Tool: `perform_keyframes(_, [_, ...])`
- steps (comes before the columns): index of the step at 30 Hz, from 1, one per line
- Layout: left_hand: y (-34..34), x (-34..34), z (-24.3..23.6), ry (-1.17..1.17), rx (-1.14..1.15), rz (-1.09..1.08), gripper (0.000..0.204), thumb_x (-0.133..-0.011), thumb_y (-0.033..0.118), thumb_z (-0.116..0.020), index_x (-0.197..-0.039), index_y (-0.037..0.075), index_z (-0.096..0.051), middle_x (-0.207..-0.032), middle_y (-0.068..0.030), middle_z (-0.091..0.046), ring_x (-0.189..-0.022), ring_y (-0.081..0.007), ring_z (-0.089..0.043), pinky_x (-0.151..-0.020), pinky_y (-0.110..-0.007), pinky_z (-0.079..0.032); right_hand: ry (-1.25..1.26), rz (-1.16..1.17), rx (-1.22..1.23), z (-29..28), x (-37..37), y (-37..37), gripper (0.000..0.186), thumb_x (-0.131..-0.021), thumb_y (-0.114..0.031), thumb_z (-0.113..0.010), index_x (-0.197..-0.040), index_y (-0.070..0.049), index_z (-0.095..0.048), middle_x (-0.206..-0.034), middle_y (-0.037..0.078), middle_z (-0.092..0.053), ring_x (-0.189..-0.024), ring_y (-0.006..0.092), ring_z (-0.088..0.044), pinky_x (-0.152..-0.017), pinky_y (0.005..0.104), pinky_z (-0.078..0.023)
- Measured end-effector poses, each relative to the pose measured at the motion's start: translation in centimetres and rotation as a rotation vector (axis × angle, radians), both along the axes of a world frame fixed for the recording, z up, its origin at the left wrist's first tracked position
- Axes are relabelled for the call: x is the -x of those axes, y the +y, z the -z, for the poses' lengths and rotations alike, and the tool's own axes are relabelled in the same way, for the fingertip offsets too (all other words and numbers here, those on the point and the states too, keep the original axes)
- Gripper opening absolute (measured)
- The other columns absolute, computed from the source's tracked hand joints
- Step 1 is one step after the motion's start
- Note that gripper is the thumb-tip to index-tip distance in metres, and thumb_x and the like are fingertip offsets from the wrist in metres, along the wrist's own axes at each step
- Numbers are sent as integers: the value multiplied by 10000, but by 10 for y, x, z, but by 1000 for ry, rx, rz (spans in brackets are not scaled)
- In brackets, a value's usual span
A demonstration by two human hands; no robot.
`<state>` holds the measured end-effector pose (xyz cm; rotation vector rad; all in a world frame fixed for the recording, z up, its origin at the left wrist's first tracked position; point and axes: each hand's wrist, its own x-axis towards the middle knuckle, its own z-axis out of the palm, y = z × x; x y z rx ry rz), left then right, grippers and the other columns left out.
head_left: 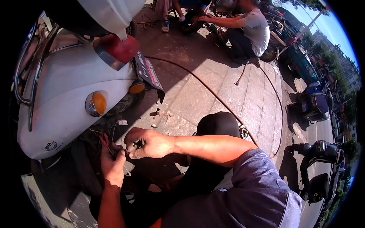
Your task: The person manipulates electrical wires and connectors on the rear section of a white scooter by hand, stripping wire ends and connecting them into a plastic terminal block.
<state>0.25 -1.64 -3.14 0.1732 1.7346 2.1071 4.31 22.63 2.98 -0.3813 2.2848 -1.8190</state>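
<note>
Beside the lower edge of a white scooter's [72, 83] rear body, my two hands meet at thin wires. My left hand [113, 165] is closed, its thumb and fingers pinching the wires, and red wire ends [103, 140] stand up beside it. My right hand [154, 143] comes in from the right with curled fingers, its tips close to the left thumb. A small dark piece lies between the fingertips, too shadowed to name. A white connector [122, 122] hangs on a wire just above the hands.
An orange turn signal [96, 104] and a red tail light [121, 48] jut from the scooter. A brown hose [201, 81] crosses the paving. Another person [256, 32] squats at the back, beside further people and vehicles. Parked scooters [321, 152] stand along the right.
</note>
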Motion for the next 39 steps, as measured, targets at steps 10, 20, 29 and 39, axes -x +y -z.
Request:
perform_keyframes(10, [0,-4,-38,-2,-16,14,275,-967,98,-750,-1198,61,-607,-1002,21,-636,-843,-47,-525,-737,-238,-416,-259,-73,237,9,5,-9,233,-1027,-246,-782,-1063,-78,-625,-1250,64,-687,-1100,140,-613,-977,311,-515])
perform_keyframes(20, [-7,3,-36,-245,-219,-50,169,-1035,112,-656,-1177,27,-622,-938,-41,-629,-765,-106,-533,-718,-293,-434,-481,102,414,28,19,-10,171,-1100,-220,-663,-1122,-55,-624,-1094,15,-660,-999,104,-606,-926,280,-509])
perform_keyframes(29, [-5,1,-24,-212,-201,-31,163,-1074,131,-605,-1183,18,-647,-996,-67,-674,-850,-122,-578,-758,-287,-447,-568,185,444,41,16,-43,203,-1086,-282,-702,-1156,-94,-730,-976,-33,-666,-910,85,-548,-857,267,-455])
perform_keyframes(39, [-3,-2,-29,-98,-33,-108,153,-1018,148,-728,-1109,36,-675,-927,-14,-679,-837,-93,-593,-833,-274,-467,-543,187,577,36,14,-52,235,-1093,-214,-686,-1258,-48,-699,-1110,26,-737,-1095,109,-661,-977,276,-495])
